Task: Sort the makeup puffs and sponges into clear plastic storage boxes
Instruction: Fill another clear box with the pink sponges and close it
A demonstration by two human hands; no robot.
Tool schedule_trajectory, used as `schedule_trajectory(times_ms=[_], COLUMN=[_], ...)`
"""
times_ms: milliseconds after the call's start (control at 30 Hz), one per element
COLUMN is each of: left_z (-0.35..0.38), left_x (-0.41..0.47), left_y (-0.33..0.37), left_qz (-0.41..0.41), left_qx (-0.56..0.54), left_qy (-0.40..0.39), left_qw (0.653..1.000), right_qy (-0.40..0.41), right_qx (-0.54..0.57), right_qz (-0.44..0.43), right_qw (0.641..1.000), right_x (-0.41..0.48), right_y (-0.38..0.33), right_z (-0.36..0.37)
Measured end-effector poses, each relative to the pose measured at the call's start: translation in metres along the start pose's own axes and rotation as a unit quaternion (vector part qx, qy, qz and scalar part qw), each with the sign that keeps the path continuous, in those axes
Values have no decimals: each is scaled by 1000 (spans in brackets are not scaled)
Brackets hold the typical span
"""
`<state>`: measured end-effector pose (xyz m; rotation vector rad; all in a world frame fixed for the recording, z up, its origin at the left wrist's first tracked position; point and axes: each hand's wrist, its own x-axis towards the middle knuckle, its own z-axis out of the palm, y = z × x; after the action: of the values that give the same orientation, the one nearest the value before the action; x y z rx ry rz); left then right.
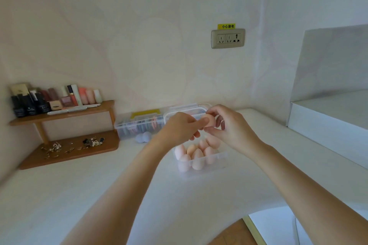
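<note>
A peach makeup sponge point(210, 121) is held in the air between both hands. My left hand point(179, 127) pinches its left side and my right hand point(229, 125) curls round its right side. Directly below stands a clear plastic box point(219, 162) holding several pink and peach egg-shaped sponges point(196, 154). Behind my hands lies a longer clear box point(123, 129) with a yellow latch, filled with flat round puffs point(154, 123). A pale blue gourd-shaped sponge point(143, 137) lies loose on the white table in front of that long box.
A wooden two-tier shelf point(65, 112) at the left carries cosmetics bottles above and small jewellery below. A clear lid point(191, 108) lies behind my hands. A wall socket point(228, 38) is above. A white raised ledge point(326, 125) borders the table on the right.
</note>
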<state>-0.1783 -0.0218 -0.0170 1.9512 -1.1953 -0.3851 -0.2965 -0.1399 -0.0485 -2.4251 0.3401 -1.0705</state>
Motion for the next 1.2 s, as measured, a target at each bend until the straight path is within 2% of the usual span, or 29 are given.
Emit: schedule_trajectory(times_ms=[133, 233, 300, 533, 733, 900, 1000, 1100, 1200], left_z=[20, 33, 38, 47, 50, 49, 46, 41, 37], left_x=[-3, -6, -5, 2, 8, 5, 7, 11, 15], left_y=[-16, -31, -39, -49, -51, -46, -48, -54, -56], left_qz=[41, 75, 80, 73, 78, 88, 58, 41, 29], left_qx=[85, 97, 116, 144, 177, 200, 150, 191, 192], left_qy=[-40, -84, -84, -94, -107, -115, -67, -7, -24], left_qw=[995, 989, 986, 982, 975, 969, 985, 981, 981], right_qy=[-56, -84, -112, -191, -291, -290, -291, -292, -282], right_qx=[-37, -54, -60, -111, -179, -223, -264, -283, -270], right_qz=[58, 104, 131, 135, 133, 106, 100, 104, 129], right_qw=[996, 990, 983, 966, 930, 925, 914, 907, 912], right_x=[-4, -5, -6, 5, 12, 8, 11, 14, 16], right_y=[12, 18, 21, 29, 29, 33, 34, 35, 31], right_z=[-2, -1, 0, -5, -6, 6, 11, 16, 18])
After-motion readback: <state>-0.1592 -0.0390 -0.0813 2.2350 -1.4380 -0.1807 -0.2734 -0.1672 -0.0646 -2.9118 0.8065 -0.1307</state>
